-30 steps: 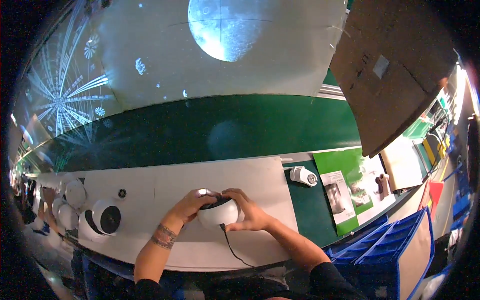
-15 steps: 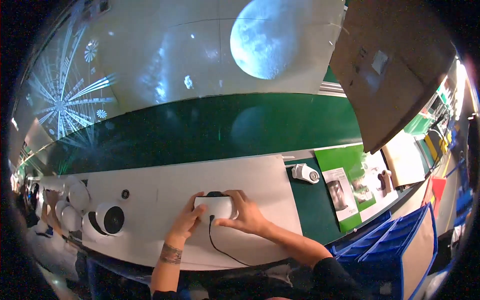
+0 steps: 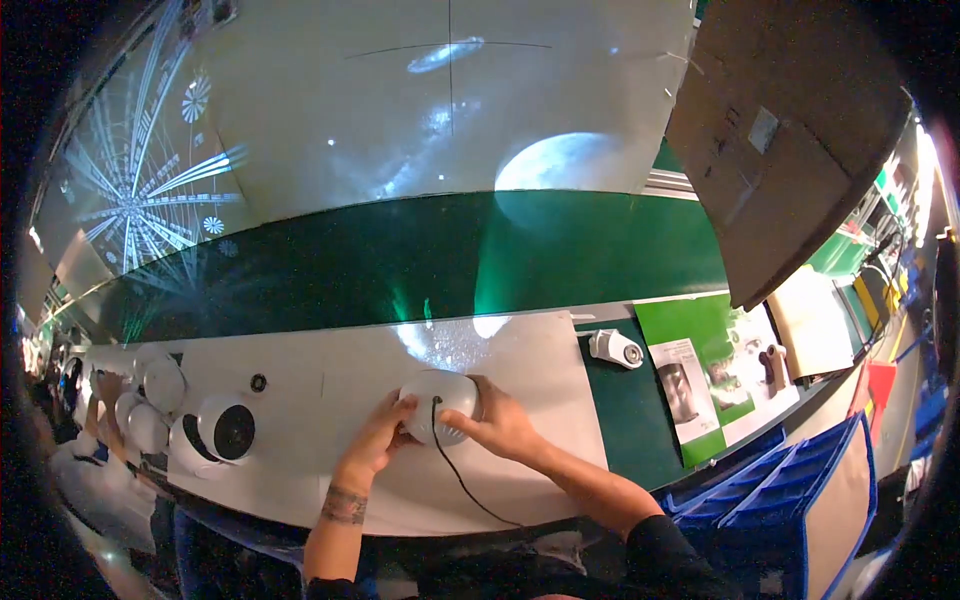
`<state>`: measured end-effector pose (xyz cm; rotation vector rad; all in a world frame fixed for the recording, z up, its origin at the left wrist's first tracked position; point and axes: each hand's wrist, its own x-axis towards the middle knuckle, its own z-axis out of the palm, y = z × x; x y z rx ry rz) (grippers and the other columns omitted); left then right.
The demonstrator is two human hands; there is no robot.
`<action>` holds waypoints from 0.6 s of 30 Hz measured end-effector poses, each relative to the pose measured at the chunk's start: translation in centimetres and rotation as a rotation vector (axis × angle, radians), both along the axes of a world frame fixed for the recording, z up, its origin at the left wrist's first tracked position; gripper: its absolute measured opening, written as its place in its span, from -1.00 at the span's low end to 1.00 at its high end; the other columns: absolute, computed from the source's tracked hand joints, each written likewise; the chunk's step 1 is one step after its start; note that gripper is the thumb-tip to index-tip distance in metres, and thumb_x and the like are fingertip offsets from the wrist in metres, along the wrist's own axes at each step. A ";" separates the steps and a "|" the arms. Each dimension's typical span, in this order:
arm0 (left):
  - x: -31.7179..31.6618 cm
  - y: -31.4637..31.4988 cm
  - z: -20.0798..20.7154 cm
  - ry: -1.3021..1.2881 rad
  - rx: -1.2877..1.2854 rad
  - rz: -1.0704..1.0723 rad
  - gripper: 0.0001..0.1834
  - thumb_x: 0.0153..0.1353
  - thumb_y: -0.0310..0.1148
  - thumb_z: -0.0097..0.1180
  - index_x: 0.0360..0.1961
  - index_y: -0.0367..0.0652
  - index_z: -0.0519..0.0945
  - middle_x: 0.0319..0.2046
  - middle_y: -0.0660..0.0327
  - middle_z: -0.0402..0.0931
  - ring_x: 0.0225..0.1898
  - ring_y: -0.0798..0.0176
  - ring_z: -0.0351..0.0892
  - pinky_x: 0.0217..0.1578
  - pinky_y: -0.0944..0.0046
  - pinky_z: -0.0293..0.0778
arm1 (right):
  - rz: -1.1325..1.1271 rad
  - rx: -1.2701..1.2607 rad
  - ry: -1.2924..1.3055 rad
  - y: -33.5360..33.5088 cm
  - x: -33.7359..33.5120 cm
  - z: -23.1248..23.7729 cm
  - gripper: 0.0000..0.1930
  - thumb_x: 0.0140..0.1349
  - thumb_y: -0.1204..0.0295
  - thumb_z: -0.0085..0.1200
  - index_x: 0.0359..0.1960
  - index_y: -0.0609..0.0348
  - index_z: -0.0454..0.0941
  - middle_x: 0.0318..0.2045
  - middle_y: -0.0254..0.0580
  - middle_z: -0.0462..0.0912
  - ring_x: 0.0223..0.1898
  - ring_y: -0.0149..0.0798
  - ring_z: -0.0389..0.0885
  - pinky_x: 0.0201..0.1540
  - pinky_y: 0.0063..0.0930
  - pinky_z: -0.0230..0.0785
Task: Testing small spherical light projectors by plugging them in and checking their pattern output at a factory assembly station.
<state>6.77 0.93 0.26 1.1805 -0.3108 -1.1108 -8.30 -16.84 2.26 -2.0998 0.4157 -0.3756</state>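
Note:
Between my two hands is a white, rounded projector (image 3: 428, 392) with a black cable (image 3: 462, 484) plugged into its near side. Its lens faces away from me and is hidden. My left hand (image 3: 384, 432) grips the left side, thumb on the shell. On the right side, my right hand (image 3: 497, 418) wraps round it, thumb near the cable plug. Light from the projector falls on the white mat (image 3: 540, 400) just beyond it and up onto the pale screen (image 3: 380, 110), where a moon and star clouds show.
White round devices with black faces (image 3: 234, 432) stand at the left, near another person's hand (image 3: 106, 388). A small black ring (image 3: 259, 383) lies on the mat. To the right are a white swivel part (image 3: 615, 349), a green printed sheet (image 3: 690, 350), hanging cardboard (image 3: 780, 150) and a blue crate (image 3: 770, 490).
My hands have tipped the projector so more of its rounded back faces me. The projected moon has shifted down and right, and bright light now falls on the mat.

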 end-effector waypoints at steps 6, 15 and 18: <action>1.8 0.0 -2.2 -0.128 0.016 0.021 -0.30 0.28 0.04 0.22 0.26 -0.20 0.36 0.07 0.14 0.47 -0.06 0.25 0.59 -0.13 0.22 0.63 | -0.044 -0.156 0.075 0.9 -0.6 0.6 -0.11 0.13 -0.18 0.27 0.24 0.33 0.30 -0.13 0.27 0.65 -0.06 0.27 0.64 0.01 0.00 0.49; 2.9 -0.1 -4.5 -0.290 -0.179 -0.125 -0.02 0.07 0.02 0.45 0.37 -0.24 0.24 0.14 0.16 0.43 0.18 0.24 0.42 0.15 0.25 0.42 | 0.098 -0.222 -0.101 -0.9 -0.9 -0.4 -0.07 0.09 -0.21 0.29 0.28 0.25 0.26 0.06 0.31 0.52 0.04 0.30 0.57 0.07 0.00 0.47; 2.7 0.2 -4.0 -0.390 -0.158 -0.120 0.01 0.05 0.05 0.46 0.39 -0.22 0.22 0.18 0.16 0.40 0.23 0.23 0.37 0.24 0.19 0.33 | 0.171 -0.156 -0.128 -1.3 -0.7 -0.5 -0.04 0.08 -0.19 0.32 0.32 0.24 0.22 0.12 0.31 0.47 0.11 0.29 0.53 0.12 -0.01 0.44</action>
